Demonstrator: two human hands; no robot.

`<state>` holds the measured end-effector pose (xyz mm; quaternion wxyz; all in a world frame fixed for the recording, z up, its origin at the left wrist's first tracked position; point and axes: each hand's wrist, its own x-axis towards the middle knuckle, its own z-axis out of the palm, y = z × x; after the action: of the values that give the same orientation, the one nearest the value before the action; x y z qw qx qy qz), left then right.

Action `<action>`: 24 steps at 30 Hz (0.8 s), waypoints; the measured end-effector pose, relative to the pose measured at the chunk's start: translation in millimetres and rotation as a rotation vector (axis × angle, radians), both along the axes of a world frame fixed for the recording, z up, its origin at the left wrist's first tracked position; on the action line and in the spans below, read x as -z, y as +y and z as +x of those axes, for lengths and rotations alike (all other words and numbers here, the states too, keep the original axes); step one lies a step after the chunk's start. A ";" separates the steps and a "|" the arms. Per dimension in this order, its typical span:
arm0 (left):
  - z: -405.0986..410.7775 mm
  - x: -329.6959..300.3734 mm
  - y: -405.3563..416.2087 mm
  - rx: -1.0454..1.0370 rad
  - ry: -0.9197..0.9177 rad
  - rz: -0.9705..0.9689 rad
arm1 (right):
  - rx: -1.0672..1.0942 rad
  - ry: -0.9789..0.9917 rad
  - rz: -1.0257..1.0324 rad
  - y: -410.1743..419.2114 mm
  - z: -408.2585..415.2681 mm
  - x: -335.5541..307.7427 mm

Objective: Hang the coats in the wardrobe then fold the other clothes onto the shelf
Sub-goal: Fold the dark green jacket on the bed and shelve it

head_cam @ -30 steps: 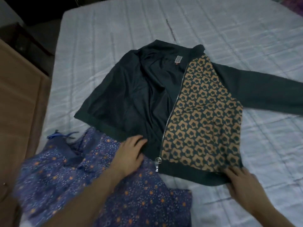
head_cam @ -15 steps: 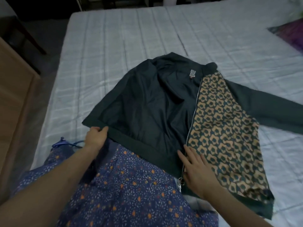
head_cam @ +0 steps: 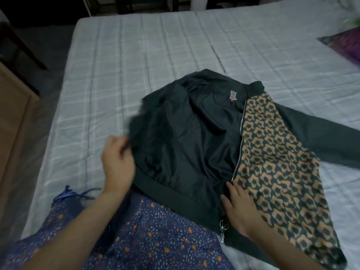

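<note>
My left hand (head_cam: 116, 162) pinches the open left front of the jacket (head_cam: 194, 145), spread mid-bed toward the near edge, while my right hand (head_cam: 240, 209) lies flat by the zip; it looks light, limp and slippery-lined, best held at collar or shoulders.

One jacket (head_cam: 194, 137), one floral garment (head_cam: 155, 236), two hands (head_cam: 116, 162), one bed (head_cam: 136, 45).

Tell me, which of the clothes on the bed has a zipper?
The dark green jacket with the tan flower-patterned front. The blue dotted garment beside it shows only a ribbon tie.
</note>
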<state>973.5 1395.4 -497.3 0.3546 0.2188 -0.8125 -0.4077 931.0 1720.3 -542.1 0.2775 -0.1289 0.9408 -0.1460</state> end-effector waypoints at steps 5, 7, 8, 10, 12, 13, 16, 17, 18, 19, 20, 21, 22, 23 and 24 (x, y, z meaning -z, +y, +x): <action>42.3 7.3 94.1 1.095 -0.160 -0.998 | 0.468 -0.094 -0.670 -16.2 -8.0 -45.5; 58.4 39.8 105.4 1.231 -0.432 -1.044 | 0.770 -0.373 -0.864 -18.1 -21.5 -52.1; 63.2 50.8 111.1 1.288 -0.515 -0.993 | 0.837 -0.459 -0.870 -16.8 -28.8 -51.4; 61.4 60.3 118.4 1.342 -0.603 -0.972 | 0.779 -0.511 -0.749 -13.3 -39.5 -44.6; 54.8 57.2 124.5 1.372 -0.639 -0.879 | 0.709 -0.497 -0.633 -13.3 -47.4 -37.9; 49.7 50.0 126.7 1.375 -0.647 -0.798 | 0.672 -0.475 -0.583 -15.1 -51.8 -35.2; 28.7 16.4 125.2 1.288 -0.499 -0.478 | 0.506 -0.275 -0.422 -17.1 -71.5 -30.4; 19.0 7.6 121.6 1.160 -0.438 -0.389 | 0.423 -0.171 -0.370 -16.8 -79.1 -29.5; 8.8 2.4 115.8 0.953 -0.359 -0.332 | 0.326 -0.060 -0.333 -16.8 -86.5 -29.0; -1.8 4.8 104.3 0.707 -0.337 -0.258 | 0.224 0.038 -0.313 -17.2 -93.6 -29.1; -13.3 9.5 90.6 0.460 -0.362 -0.154 | 0.130 0.117 -0.314 -18.8 -100.1 -29.3; -25.2 17.3 73.8 0.246 -0.445 -0.048 | 0.047 0.172 -0.316 -21.2 -106.0 -28.1; -35.7 25.6 57.8 0.092 -0.584 0.056 | -0.027 0.201 -0.306 -23.8 -111.4 -25.2; -44.0 34.0 46.0 0.024 -0.753 0.184 | -0.088 0.195 -0.276 -26.3 -116.9 -21.3; -50.7 41.0 38.5 0.033 -0.908 0.343 | -0.142 0.155 -0.224 -28.4 -122.3 -16.6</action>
<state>922.8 1433.9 -538.3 -0.0835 0.4168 -0.8096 -0.4048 808.7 1691.9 -525.5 0.1975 -0.2360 0.9258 -0.2195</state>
